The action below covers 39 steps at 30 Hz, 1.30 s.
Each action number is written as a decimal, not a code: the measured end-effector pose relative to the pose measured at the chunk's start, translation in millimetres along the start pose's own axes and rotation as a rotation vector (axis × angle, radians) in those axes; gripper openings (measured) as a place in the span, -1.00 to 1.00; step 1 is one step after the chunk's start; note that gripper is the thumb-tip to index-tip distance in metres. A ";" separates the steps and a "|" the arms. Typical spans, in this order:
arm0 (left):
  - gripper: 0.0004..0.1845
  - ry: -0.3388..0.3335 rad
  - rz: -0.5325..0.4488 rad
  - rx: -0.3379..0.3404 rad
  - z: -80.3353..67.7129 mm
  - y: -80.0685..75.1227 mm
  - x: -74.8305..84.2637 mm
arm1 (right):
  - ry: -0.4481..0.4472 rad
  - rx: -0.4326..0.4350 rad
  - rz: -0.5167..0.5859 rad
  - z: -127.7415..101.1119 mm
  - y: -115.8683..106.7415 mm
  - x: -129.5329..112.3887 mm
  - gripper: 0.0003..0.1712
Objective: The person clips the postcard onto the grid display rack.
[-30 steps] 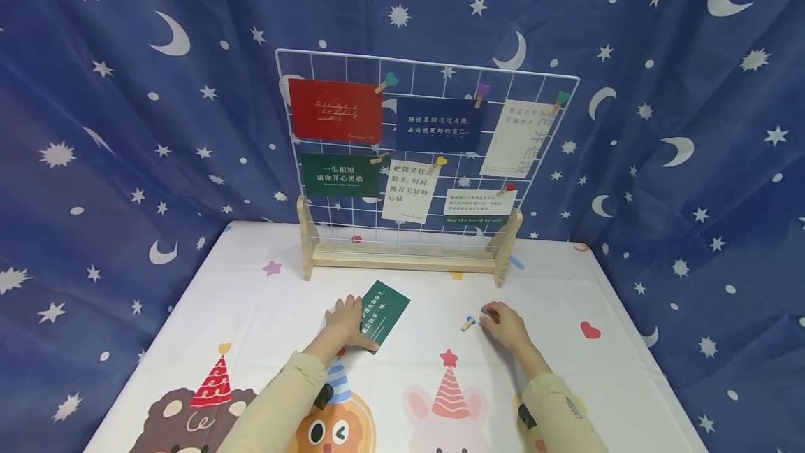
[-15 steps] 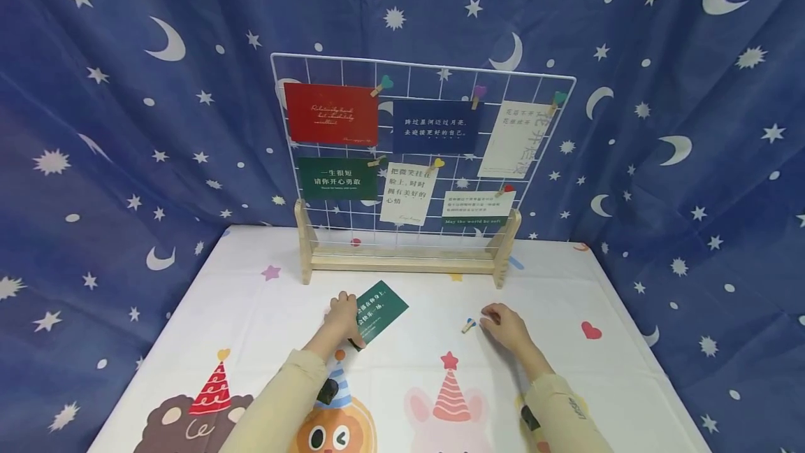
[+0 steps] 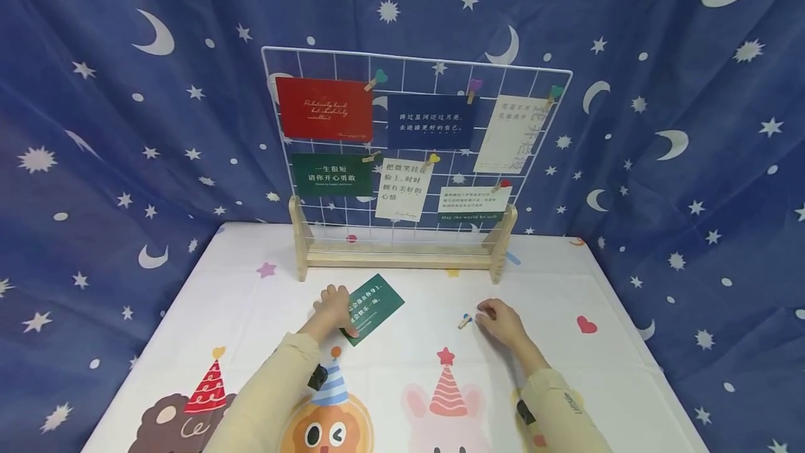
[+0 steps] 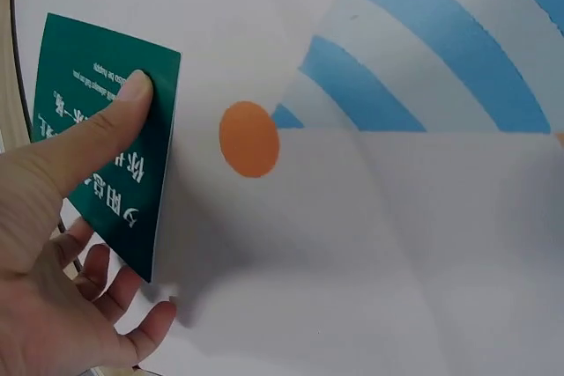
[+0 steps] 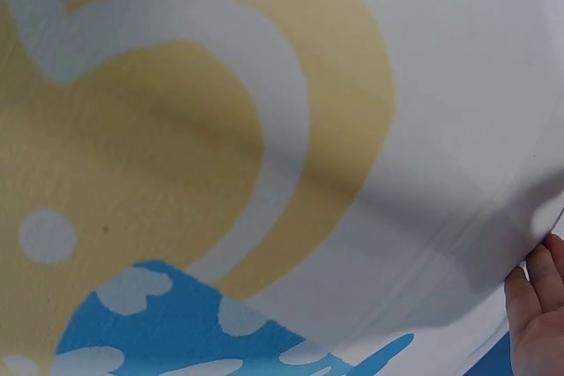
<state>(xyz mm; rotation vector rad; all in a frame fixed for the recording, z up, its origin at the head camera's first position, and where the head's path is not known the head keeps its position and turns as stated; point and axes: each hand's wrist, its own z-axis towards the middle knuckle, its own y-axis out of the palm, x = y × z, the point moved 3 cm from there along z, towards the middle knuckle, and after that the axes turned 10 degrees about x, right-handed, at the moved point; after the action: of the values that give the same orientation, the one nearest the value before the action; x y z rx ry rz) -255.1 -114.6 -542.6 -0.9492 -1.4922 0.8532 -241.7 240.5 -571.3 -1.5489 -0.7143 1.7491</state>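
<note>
A dark green postcard (image 3: 377,303) with white lettering lies slanted at the left middle of the table. My left hand (image 3: 331,310) grips it at its left end. In the left wrist view the thumb of the left hand (image 4: 53,209) presses on the face of the postcard (image 4: 115,46), whose lower part has fingers behind it; the other fingers are curled. My right hand (image 3: 501,321) rests on the tabletop, loosely curled, just right of a small wooden clothespin (image 3: 465,321) with a blue top. No held thing shows in it. Only fingers of the right hand (image 5: 538,305) appear at the right wrist view's edge.
Behind the hands stands a white wire grid (image 3: 402,58) in a wooden base (image 3: 399,257). Several cards hang there on heart-topped clothespins, among them a red card (image 3: 323,109) and a blue card (image 3: 430,122). A starry blue curtain (image 3: 629,124) backs the white printed tablecloth (image 3: 553,278).
My left hand has shifted slightly left with the green postcard, which has turned clockwise. My right hand and the clothespin stay where they were. The head view has shifted a little.
</note>
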 end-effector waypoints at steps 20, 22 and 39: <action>-0.51 0.024 -0.196 0.027 9.4 -12.9 -2.9 | -0.081 -0.136 -0.079 -0.8 -1.1 -9.2 -0.45; -0.50 0.002 -0.246 0.029 9.3 -11.6 -6.6 | -0.102 -0.112 -0.102 -2.1 1.4 -10.2 -0.48; -0.54 -0.120 -0.666 0.001 -1.3 -5.6 -32.7 | -0.156 0.068 -0.090 -1.0 11.6 -20.2 -0.79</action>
<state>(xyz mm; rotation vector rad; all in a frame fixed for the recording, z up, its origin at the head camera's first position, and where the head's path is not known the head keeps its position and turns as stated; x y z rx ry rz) -252.4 -146.7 -550.8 -0.3496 -1.7582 0.4242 -241.2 217.4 -568.0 -1.3260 -0.7800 1.8214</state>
